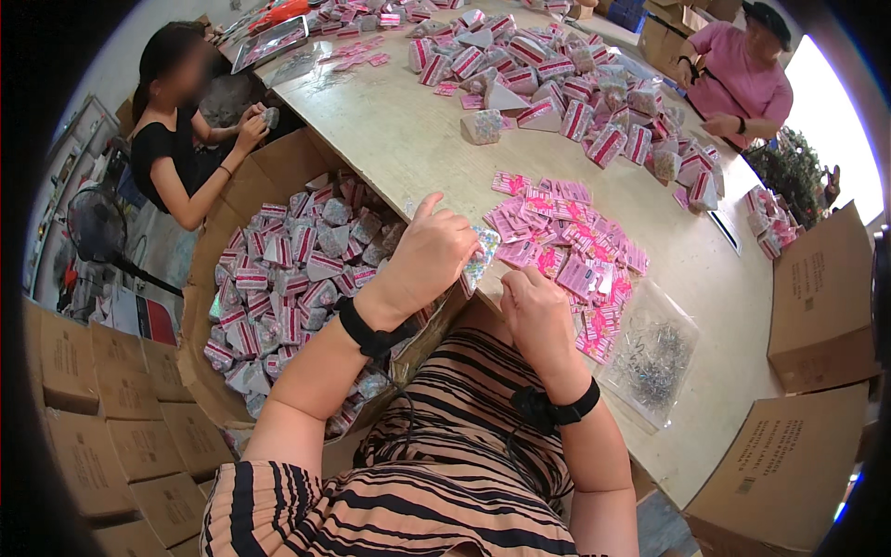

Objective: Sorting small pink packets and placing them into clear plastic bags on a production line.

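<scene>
My left hand (429,249) is closed on a small glittery pouch (479,260) with a slanted side, just over the table's near edge; one finger points up, off the pouch. Right of it, my right hand (540,320) has its fingers curled together near the pouch; whatever is in them is hidden. Beyond both hands lies a heap of flat pink printed cards (580,234). A clear plastic tray (685,325) with many small, thin metal pieces (655,364) sits right of the right hand.
At my left, a big open carton (206,367) holds many pink-topped pouches (288,269). More finished-looking pouches (548,74) are piled across the table (394,139). Cartons (784,464) stand right; stacked boxes (121,418) and a fan (97,223) left. Two people (172,139) (742,74) sit across.
</scene>
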`<control>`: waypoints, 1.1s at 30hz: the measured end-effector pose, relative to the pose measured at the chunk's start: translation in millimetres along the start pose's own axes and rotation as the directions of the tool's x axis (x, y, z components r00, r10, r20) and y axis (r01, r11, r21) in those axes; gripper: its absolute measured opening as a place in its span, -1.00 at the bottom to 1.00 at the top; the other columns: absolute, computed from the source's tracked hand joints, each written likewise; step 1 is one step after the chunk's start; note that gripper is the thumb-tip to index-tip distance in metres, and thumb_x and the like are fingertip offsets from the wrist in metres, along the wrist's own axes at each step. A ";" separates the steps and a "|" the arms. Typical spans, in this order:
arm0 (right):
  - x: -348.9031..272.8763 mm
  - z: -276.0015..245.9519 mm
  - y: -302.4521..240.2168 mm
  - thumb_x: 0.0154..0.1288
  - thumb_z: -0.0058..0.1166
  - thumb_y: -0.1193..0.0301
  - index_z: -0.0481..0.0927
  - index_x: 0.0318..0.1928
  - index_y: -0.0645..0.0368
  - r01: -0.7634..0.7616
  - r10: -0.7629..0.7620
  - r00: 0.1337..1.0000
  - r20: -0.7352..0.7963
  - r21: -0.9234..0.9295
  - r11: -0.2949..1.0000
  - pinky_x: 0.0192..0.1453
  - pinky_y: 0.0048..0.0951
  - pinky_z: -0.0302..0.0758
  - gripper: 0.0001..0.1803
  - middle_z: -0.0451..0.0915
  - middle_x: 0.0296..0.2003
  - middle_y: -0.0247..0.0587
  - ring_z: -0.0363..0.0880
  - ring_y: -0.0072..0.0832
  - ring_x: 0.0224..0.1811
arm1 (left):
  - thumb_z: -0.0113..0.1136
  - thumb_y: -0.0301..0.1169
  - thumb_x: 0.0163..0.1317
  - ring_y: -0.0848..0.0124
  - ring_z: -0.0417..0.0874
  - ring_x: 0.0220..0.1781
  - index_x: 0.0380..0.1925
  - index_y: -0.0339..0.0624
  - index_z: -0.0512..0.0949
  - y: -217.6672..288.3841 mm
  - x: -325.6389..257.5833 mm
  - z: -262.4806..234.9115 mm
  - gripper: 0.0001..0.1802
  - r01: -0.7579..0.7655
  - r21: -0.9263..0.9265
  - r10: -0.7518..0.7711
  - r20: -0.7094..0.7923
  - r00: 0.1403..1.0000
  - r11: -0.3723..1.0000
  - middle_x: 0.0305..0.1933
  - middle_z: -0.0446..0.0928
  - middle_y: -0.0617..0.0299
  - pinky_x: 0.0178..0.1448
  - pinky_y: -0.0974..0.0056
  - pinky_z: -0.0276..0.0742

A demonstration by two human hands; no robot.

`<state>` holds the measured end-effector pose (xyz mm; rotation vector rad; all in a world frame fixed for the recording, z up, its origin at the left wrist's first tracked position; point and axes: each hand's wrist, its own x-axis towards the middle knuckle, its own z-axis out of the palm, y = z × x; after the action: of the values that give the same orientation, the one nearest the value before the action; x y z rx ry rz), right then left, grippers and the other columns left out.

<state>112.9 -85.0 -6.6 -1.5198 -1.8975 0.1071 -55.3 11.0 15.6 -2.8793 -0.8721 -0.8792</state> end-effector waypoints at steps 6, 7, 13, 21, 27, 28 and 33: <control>0.2 -0.4 0.7 0.12 0.10 0.55 0.55 -0.32 0.25 0.007 -0.007 1.000 -0.005 0.022 1.000 -0.31 -0.19 0.50 -0.91 0.49 -0.43 -0.04 0.54 -0.07 -0.40 | 0.19 -0.47 0.15 0.20 0.57 -0.27 -0.45 -0.26 0.59 -0.9 0.9 2.0 -0.92 0.010 -0.052 -0.010 0.005 1.000 0.999 -0.44 0.53 0.15 0.29 -0.03 0.29; 0.0 -0.6 1.0 0.12 0.10 0.55 0.55 -0.32 0.25 0.012 -0.012 1.000 -0.010 0.023 1.000 -0.31 -0.19 0.49 -0.91 0.49 -0.44 -0.04 0.53 -0.07 -0.40 | 0.19 -0.47 0.15 0.20 0.57 -0.27 -0.45 -0.26 0.59 -0.2 1.3 1.8 -0.92 0.008 -0.053 -0.008 0.008 1.000 0.999 -0.44 0.53 0.15 0.29 -0.03 0.29; 0.7 4.1 2.4 0.11 0.11 0.55 0.53 -0.33 0.24 0.025 -0.024 1.000 -0.017 0.018 1.000 -0.32 -0.18 0.49 -0.91 0.48 -0.44 -0.05 0.53 -0.09 -0.40 | 0.20 -0.45 0.14 0.22 0.57 -0.27 -0.44 -0.25 0.60 0.4 2.6 -1.1 -0.91 0.021 -0.040 -0.020 0.026 0.999 0.999 -0.44 0.53 0.16 0.29 -0.04 0.28; 2.1 4.8 0.2 0.10 0.10 0.57 0.47 -0.40 0.22 0.047 -0.045 0.998 -0.045 0.036 0.998 -0.34 -0.18 0.49 -0.93 0.44 -0.47 -0.07 0.52 -0.12 -0.42 | 0.17 -0.47 0.09 0.23 0.55 -0.30 -0.59 -0.21 0.54 3.1 9.3 0.8 -0.88 -0.064 0.016 0.063 0.048 0.997 0.998 -0.51 0.47 0.16 0.33 -0.06 0.25; 3.7 5.9 -0.2 0.10 0.13 0.58 0.50 -0.37 0.21 0.048 -0.046 0.997 -0.061 0.044 0.998 -0.38 -0.18 0.46 -0.92 0.43 -0.48 -0.09 0.51 -0.13 -0.44 | 0.20 -0.47 0.03 0.23 0.54 -0.32 -0.62 -0.21 0.51 4.6 8.5 10.2 -0.88 -0.087 0.063 0.088 -0.016 0.996 0.994 -0.53 0.45 0.17 0.32 -0.04 0.27; 3.9 6.0 -0.5 0.10 0.12 0.57 0.50 -0.37 0.21 0.044 -0.043 0.998 -0.053 0.036 0.998 -0.38 -0.18 0.46 -0.92 0.42 -0.48 -0.09 0.51 -0.13 -0.44 | 0.20 -0.47 0.03 0.23 0.54 -0.32 -0.62 -0.21 0.51 4.8 8.2 11.4 -0.88 -0.089 0.064 0.090 -0.015 0.996 0.994 -0.53 0.45 0.17 0.32 -0.04 0.27; 3.3 8.2 -0.4 0.10 0.12 0.57 0.50 -0.38 0.21 0.040 -0.038 0.997 -0.072 0.034 0.999 -0.38 -0.18 0.46 -0.92 0.42 -0.49 -0.09 0.51 -0.13 -0.44 | 0.21 -0.47 -0.01 0.25 0.52 -0.31 -0.61 -0.19 0.50 3.2 3.7 16.9 -0.91 -0.044 0.020 0.045 -0.066 0.997 0.999 -0.51 0.45 0.19 0.34 -0.06 0.24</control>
<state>107.8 -79.4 -11.1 -1.4437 -1.8585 0.0681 -42.4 13.0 3.8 -2.8235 -0.8026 -0.9515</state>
